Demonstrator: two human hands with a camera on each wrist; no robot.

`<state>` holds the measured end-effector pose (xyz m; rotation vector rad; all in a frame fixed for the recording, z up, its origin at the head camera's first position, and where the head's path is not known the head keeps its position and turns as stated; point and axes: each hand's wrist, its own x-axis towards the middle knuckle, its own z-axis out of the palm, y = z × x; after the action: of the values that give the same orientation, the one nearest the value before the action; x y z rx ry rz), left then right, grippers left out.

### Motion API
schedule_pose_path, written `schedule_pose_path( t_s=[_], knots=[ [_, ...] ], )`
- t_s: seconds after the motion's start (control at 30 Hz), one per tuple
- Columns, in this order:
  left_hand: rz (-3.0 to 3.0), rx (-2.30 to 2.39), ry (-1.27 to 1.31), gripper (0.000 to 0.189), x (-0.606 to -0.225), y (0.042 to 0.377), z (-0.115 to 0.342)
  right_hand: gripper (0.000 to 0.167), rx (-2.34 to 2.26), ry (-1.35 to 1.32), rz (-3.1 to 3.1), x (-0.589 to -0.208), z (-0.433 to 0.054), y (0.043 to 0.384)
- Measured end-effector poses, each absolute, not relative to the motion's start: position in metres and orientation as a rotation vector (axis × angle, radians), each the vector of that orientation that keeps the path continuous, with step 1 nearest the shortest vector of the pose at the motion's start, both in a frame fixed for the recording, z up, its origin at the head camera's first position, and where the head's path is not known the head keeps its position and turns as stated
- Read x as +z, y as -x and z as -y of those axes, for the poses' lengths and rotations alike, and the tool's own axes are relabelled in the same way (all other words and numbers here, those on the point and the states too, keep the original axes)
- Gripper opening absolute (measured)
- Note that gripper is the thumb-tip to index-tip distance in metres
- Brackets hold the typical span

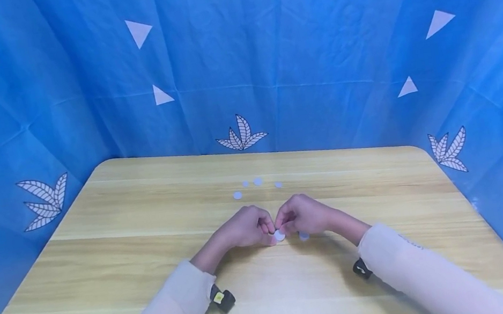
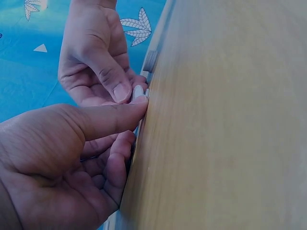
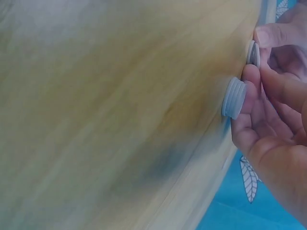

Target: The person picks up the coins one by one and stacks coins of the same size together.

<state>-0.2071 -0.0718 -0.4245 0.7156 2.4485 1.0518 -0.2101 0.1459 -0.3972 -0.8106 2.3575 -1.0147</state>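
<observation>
Between my fingertips, low over the wooden table, is a small pale coin-like disc (image 1: pixel 279 236). My left hand (image 1: pixel 248 227) holds its left side with thumb and fingertip. From the other side, my right hand (image 1: pixel 305 214) pinches it too. The right wrist view shows it edge-on as thin layered discs (image 3: pixel 253 53); how many is hard to tell. Close beside my right hand stands a short stack of similar discs (image 3: pixel 234 98), partly under that hand's shadow in the head view.
Farther back on the table (image 1: pixel 140 195) lie several pale discs of differing size, among them a larger disc (image 1: pixel 237 195) and a small disc (image 1: pixel 278 185). A blue curtain (image 1: pixel 311 34) with leaf and triangle prints hangs along the back and both sides.
</observation>
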Motion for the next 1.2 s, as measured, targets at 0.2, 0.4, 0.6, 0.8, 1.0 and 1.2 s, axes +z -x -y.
schedule_pose_path(
  t_s=[0.2,0.4,0.6,0.8,1.0,1.2],
  knots=[
    [-2.436,1.065,-0.712,0.018,-0.424,0.207,0.072,0.018,-1.108,0.771,-2.298,-0.395,-0.15,0.207],
    [-2.431,1.071,-0.707,0.018,-0.423,0.207,0.073,0.028,-1.167,0.836,-2.278,-0.399,-0.148,0.204],
    [-2.425,1.068,-0.72,0.018,-0.422,0.207,0.074,0.025,-1.158,0.849,-2.333,-0.404,-0.143,0.201],
    [-2.422,1.063,-0.714,0.016,-0.42,0.208,0.073,0.024,-1.066,0.85,-2.423,-0.403,-0.143,0.199],
    [-2.429,1.05,-0.713,0.015,-0.421,0.209,0.073,0.021,-0.972,0.862,-2.441,-0.401,-0.141,0.199],
    [-2.389,1.086,-0.728,0.014,-0.421,0.21,0.076,0.019,-0.953,0.888,-2.454,-0.402,-0.14,0.198]
  ],
)
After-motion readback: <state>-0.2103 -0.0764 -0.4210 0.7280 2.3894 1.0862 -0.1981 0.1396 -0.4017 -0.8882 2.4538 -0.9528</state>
